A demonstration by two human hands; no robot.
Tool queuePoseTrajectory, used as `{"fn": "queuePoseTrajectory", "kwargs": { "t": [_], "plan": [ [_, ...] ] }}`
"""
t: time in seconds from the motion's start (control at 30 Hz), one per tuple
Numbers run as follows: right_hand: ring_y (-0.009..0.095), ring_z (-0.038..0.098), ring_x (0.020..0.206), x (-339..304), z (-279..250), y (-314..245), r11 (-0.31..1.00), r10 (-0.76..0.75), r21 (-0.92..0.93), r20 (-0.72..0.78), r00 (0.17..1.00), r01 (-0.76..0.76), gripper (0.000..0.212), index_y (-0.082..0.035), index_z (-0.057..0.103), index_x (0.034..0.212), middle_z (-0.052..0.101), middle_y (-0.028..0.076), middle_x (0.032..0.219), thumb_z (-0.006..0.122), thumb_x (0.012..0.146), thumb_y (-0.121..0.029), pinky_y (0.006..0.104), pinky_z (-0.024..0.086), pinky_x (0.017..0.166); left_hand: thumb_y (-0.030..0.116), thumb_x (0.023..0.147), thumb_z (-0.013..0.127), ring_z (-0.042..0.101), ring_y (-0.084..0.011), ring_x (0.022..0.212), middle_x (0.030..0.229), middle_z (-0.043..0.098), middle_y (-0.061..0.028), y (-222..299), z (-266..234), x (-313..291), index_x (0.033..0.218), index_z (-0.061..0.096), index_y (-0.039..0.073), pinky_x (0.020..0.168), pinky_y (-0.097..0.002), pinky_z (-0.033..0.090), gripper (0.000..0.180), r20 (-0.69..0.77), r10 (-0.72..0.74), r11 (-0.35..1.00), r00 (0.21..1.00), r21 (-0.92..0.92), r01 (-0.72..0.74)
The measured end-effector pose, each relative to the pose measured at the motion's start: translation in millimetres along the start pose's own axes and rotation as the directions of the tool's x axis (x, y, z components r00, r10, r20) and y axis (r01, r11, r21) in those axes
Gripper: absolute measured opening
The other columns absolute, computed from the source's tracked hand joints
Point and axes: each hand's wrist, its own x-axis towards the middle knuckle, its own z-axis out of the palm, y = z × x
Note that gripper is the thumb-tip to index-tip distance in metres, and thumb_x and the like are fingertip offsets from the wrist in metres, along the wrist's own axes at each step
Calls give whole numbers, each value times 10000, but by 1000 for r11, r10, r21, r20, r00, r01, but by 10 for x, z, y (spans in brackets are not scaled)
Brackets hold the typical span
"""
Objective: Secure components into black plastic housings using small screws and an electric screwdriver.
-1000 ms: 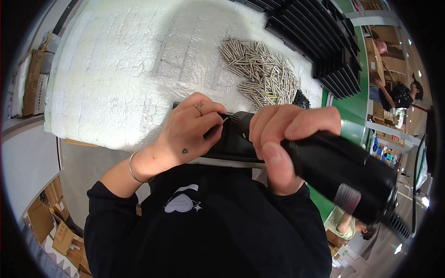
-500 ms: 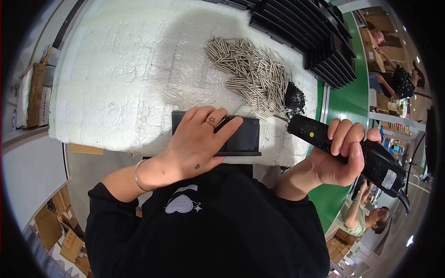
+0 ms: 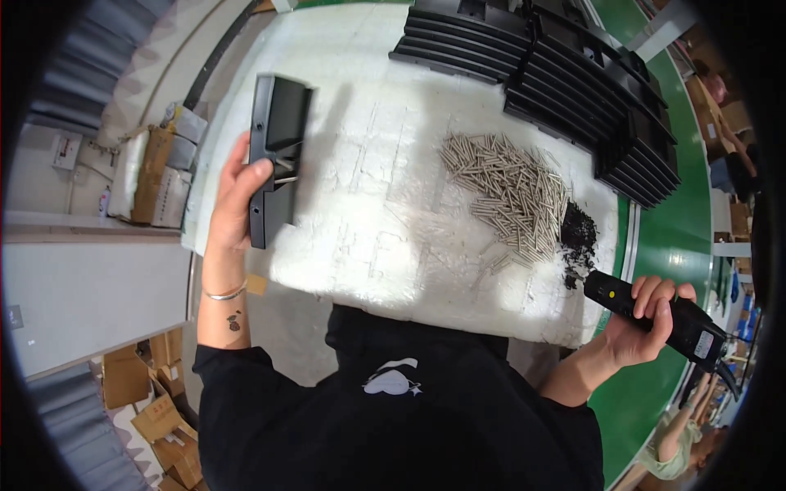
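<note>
My left hand (image 3: 232, 203) is closed round a long black plastic part (image 3: 282, 110), raised on edge over the left side of the table. Silvery pins show in the notch midway along the part, beside my thumb. At the right, my right hand (image 3: 634, 342) grips a black electric screwdriver (image 3: 610, 293) by its body. Its tip points left, next to a heap of small black screws (image 3: 579, 231), and I cannot tell whether it touches any. Left of the screws lies a larger pile of silvery metal pins (image 3: 509, 192).
White foam sheeting (image 3: 368, 237) covers the table. Stacked black plastic parts (image 3: 565, 102) line its far right edge, beside a green surface (image 3: 688, 217). Cardboard boxes stand at the left (image 3: 153, 176) and lower left (image 3: 160, 417). Another person (image 3: 679, 442) is at the lower right.
My left hand has lifted the black plastic part from the near table edge and carried it left, turning it upright. The screwdriver stays in my right hand; the whole view has shifted.
</note>
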Motion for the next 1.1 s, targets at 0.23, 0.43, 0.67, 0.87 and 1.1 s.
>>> {"fn": "queuePoseTrajectory", "kwargs": {
  "t": [0.23, 0.43, 0.67, 0.87, 1.1],
  "plan": [
    [99, 390, 507, -11, 55, 52, 999, -1, -43, -89, 996, -3, 311, -35, 448, 1106, 415, 11, 633, 555, 814, -52, 271, 382, 574, 244, 625, 855, 593, -351, 1088, 1176, 605, -225, 29, -660, 230, 1368, 432, 102, 922, -390, 479, 867, -121, 71, 262, 990, 960, 98],
    [116, 403, 481, -67, 117, -11, 987, 14, -156, -119, 993, -33, 340, -19, 437, 1115, 427, 28, 630, 565, 801, -51, 277, 391, 533, 402, 682, 823, 470, -345, 1272, 1336, 521, -216, 481, 96, 1244, 1318, 515, 49, 1063, -401, 366, 790, 458, 207, 221, 864, 839, -498],
    [126, 407, 454, -294, 255, -200, 988, 40, -144, -119, 992, -58, 368, -30, 394, 1115, 431, 38, 614, 565, 790, -54, 294, 412, 533, 530, 655, 799, 463, -310, 1265, 1351, 499, -171, 318, 1489, 2864, 1390, 399, 13, 1065, -348, 356, 985, 713, 161, 195, 683, 655, -730],
    [126, 406, 447, -298, 95, -313, 979, 41, -191, -166, 985, -73, 365, -24, 417, 1117, 429, 37, 599, 571, 787, -58, 300, 416, 535, 503, 587, 848, 470, -337, 1268, 1345, 512, -209, 603, 1864, 2808, 1350, 459, 2, 1070, -388, 373, 993, 584, -74, 55, 808, 812, -582],
    [127, 417, 463, -275, 146, -190, 991, 121, -53, -28, 992, -122, 393, -33, 413, 1147, 445, 39, 612, 569, 787, -54, 310, 415, 538, 405, 757, 765, 526, -231, 1204, 1303, 543, -144, 528, 1083, 2547, 1364, 453, -6, 1012, -352, 395, 797, 658, 156, 244, 736, 697, -675]
  ]
}}
